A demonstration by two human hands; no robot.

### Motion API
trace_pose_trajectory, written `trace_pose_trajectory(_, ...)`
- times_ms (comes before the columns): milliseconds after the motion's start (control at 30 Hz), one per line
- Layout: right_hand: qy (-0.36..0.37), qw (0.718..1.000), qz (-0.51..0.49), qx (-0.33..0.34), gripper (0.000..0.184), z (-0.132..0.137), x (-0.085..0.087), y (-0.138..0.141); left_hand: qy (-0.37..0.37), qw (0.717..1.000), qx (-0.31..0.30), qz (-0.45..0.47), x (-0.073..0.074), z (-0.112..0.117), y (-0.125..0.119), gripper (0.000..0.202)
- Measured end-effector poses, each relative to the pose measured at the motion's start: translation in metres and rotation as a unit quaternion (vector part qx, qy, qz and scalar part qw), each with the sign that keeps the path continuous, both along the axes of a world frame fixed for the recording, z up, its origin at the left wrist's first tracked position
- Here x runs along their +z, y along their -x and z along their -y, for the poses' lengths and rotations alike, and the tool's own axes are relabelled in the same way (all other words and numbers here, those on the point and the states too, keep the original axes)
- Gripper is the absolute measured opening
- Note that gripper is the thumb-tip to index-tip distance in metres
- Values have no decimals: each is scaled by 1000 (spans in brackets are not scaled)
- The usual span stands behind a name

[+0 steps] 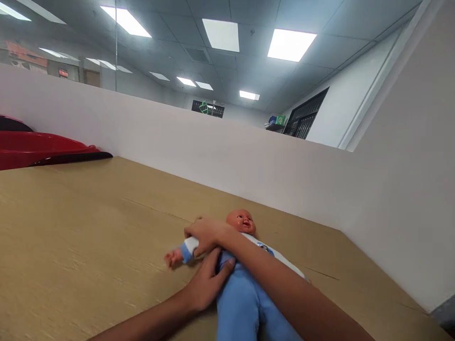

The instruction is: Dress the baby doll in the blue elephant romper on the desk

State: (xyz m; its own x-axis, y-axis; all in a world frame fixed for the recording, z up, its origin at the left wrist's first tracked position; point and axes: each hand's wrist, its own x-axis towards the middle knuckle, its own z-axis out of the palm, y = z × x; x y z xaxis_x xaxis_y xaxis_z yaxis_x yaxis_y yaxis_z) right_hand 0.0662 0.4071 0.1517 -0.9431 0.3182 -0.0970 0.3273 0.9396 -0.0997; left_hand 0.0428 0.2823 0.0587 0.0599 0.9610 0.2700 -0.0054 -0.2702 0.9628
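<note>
Plastic baby doll in blue and white clothes lies face up on the brown cardboard table. I see my right hand gripping its arm tight. My left hand rests flat against its side, fingers straight.

Bright, even overhead light from ceiling panels that blow out to white glare, only faint soft shadow beside the doll, motion smear across the near tabletop, wide-angle bending at edges, background soft.
</note>
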Motion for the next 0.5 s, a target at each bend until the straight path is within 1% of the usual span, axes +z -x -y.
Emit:
trace_pose_trajectory(67, 3, 999, -48, -1, 44, -7, 18, -22, -68, 997, 43, -13, 5, 4, -2, 36)
trace_pose_trajectory(100, 15, 997, -74, -7, 46, -11, 26, -36, -104, 992, 73, -11, 7, 5, -3, 31)
trace_pose_trajectory(167, 87, 980, -169, -60, 45, -18, 36, -67, -153, 978, 141, -11, 10, 7, -4, 23)
trace_pose_trajectory(200, 107, 970, -200, -84, 43, -20, 37, -81, -165, 972, 169, -15, 11, 7, -3, 21)
trace_pose_trajectory(233, 119, 962, -224, -104, 42, -20, 36, -94, -172, 967, 187, -23, 12, 7, -2, 20)
trace_pose_trajectory(300, 121, 953, -249, -122, 40, -16, 26, -113, -182, 959, 213, -38, 12, 6, 0, 20)
trace_pose_trajectory(367, 123, 954, -249, -111, 37, -8, 14, -123, -180, 951, 251, -26, 12, 3, 3, 22)
trace_pose_trajectory(433, 151, 956, -237, -85, 37, -1, 3, -125, -160, 946, 280, 14, 14, -3, 7, 23)
trace_pose_trajectory(467, 168, 955, -232, -74, 37, 2, -1, -125, -143, 950, 274, 47, 15, -7, 9, 24)
trace_pose_trajectory(500, 183, 954, -230, -66, 36, 4, -4, -124, -122, 958, 245, 82, 17, -12, 11, 26)
